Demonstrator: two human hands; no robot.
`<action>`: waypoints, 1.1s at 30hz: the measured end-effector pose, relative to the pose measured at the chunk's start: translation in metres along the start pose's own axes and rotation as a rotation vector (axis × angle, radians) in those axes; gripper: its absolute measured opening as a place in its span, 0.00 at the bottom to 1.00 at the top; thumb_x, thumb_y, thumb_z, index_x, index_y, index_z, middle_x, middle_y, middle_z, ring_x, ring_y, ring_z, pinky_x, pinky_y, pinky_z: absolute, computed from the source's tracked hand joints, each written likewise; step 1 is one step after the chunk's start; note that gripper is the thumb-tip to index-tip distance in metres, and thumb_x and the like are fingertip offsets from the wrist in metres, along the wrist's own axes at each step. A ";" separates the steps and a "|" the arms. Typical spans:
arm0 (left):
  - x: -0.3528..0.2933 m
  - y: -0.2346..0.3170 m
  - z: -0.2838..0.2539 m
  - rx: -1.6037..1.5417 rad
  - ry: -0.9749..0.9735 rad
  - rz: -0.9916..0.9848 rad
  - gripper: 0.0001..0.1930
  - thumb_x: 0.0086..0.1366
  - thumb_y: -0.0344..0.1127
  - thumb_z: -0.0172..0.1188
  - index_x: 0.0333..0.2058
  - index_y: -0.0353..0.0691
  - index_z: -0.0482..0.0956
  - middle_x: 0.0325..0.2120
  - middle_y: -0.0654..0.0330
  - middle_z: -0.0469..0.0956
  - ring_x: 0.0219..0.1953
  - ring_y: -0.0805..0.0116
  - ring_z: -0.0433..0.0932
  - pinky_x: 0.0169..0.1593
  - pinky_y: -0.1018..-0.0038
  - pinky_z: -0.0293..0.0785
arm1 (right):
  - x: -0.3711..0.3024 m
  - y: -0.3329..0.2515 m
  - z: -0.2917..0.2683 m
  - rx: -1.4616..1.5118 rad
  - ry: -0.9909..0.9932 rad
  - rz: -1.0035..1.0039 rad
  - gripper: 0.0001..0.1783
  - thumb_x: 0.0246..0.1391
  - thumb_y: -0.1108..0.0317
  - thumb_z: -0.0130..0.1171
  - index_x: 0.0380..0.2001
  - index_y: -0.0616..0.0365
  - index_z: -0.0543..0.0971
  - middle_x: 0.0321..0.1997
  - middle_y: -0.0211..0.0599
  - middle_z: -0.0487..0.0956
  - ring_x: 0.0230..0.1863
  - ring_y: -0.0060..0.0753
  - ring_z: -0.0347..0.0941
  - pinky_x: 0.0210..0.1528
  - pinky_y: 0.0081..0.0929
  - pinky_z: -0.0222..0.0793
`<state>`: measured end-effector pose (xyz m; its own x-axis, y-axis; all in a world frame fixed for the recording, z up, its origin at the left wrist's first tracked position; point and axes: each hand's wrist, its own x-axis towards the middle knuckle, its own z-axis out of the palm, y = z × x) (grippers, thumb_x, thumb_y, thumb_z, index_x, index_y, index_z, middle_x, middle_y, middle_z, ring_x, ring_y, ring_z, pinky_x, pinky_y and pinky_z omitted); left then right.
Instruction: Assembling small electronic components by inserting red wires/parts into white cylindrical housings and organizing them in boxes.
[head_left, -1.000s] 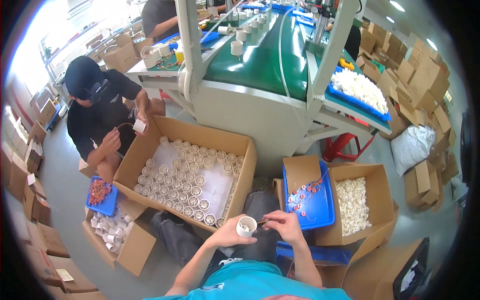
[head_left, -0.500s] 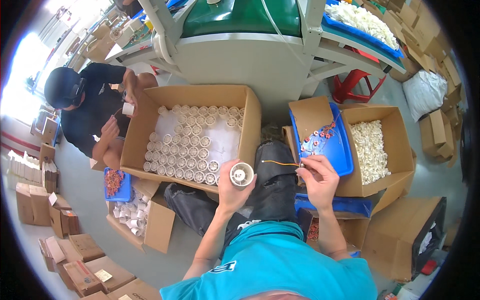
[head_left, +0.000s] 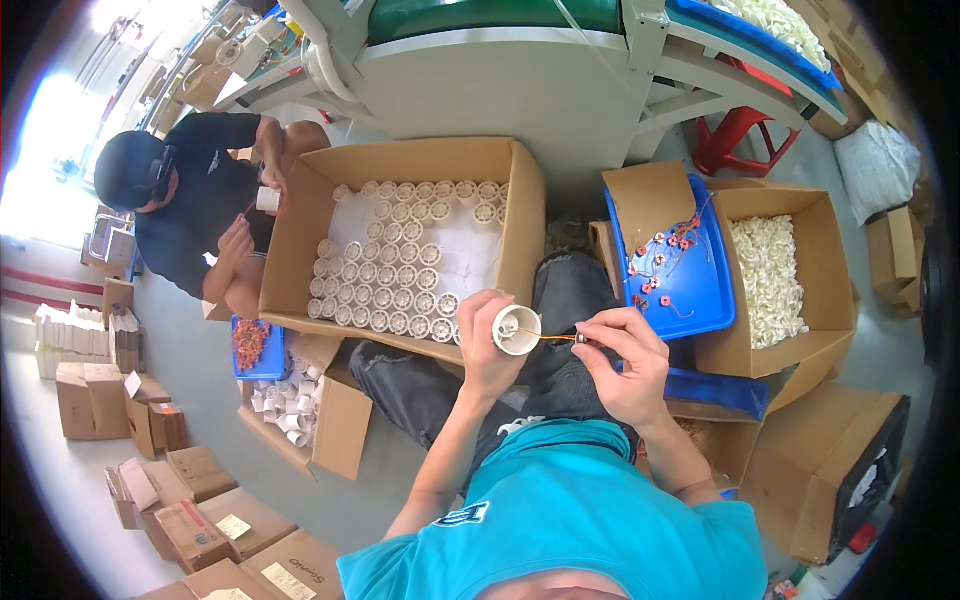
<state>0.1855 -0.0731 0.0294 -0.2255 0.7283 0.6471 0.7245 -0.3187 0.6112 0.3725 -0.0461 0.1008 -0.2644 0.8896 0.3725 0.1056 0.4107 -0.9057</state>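
Observation:
My left hand (head_left: 485, 350) is wrapped round a white plastic cup-shaped housing (head_left: 517, 332), its open mouth tipped toward my right hand. Between finger and thumb, my right hand (head_left: 628, 362) pinches a small wired part (head_left: 581, 339), mostly covered by the fingertips. Its thin yellow-orange wire (head_left: 553, 337) runs leftward, the far end inside the mouth of the housing. Just beyond my left hand, a large cardboard box (head_left: 400, 157) holds rows of similar round white housings (head_left: 392, 275).
To the right, a blue tray (head_left: 705, 300) with small red wired parts lies beside a box of white pieces (head_left: 768, 285). At the left, a co-worker (head_left: 200, 210) holds a white housing. A box of loose white housings (head_left: 342, 425) stands near my knee.
My right hand has moved toward the housing, and the wire's free end has gone from outside to inside its mouth. The housing has tilted toward the right hand. The whole view has shifted slightly.

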 end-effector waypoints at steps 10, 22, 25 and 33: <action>-0.004 -0.002 0.003 0.050 -0.044 -0.006 0.28 0.38 0.23 0.72 0.43 0.38 0.75 0.40 0.53 0.75 0.44 0.53 0.74 0.49 0.62 0.66 | -0.004 -0.007 0.008 -0.017 -0.107 -0.110 0.14 0.43 0.84 0.67 0.37 0.65 0.83 0.38 0.41 0.78 0.34 0.34 0.80 0.36 0.26 0.77; 0.004 0.015 0.007 0.032 -0.113 0.118 0.24 0.43 0.28 0.72 0.41 0.39 0.73 0.38 0.55 0.79 0.39 0.55 0.79 0.44 0.63 0.69 | 0.008 0.007 0.030 -0.157 -0.097 0.007 0.13 0.35 0.79 0.70 0.30 0.60 0.85 0.40 0.39 0.76 0.43 0.39 0.72 0.44 0.32 0.72; -0.001 0.015 0.009 -0.072 -0.135 0.039 0.24 0.43 0.26 0.71 0.41 0.38 0.73 0.38 0.53 0.79 0.37 0.54 0.79 0.40 0.63 0.73 | 0.011 0.010 0.030 -0.136 -0.151 0.035 0.11 0.35 0.77 0.70 0.28 0.59 0.85 0.40 0.38 0.76 0.43 0.39 0.72 0.44 0.32 0.71; 0.000 0.019 0.006 -0.170 -0.172 -0.002 0.27 0.43 0.22 0.71 0.44 0.37 0.72 0.38 0.50 0.78 0.38 0.51 0.80 0.38 0.64 0.78 | 0.003 0.003 0.033 -0.288 -0.115 0.074 0.10 0.37 0.75 0.70 0.29 0.58 0.86 0.39 0.36 0.78 0.43 0.40 0.73 0.46 0.34 0.71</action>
<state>0.2027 -0.0752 0.0384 -0.1021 0.8166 0.5681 0.6008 -0.4045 0.6895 0.3405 -0.0492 0.0924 -0.3506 0.8976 0.2673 0.3918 0.3998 -0.8287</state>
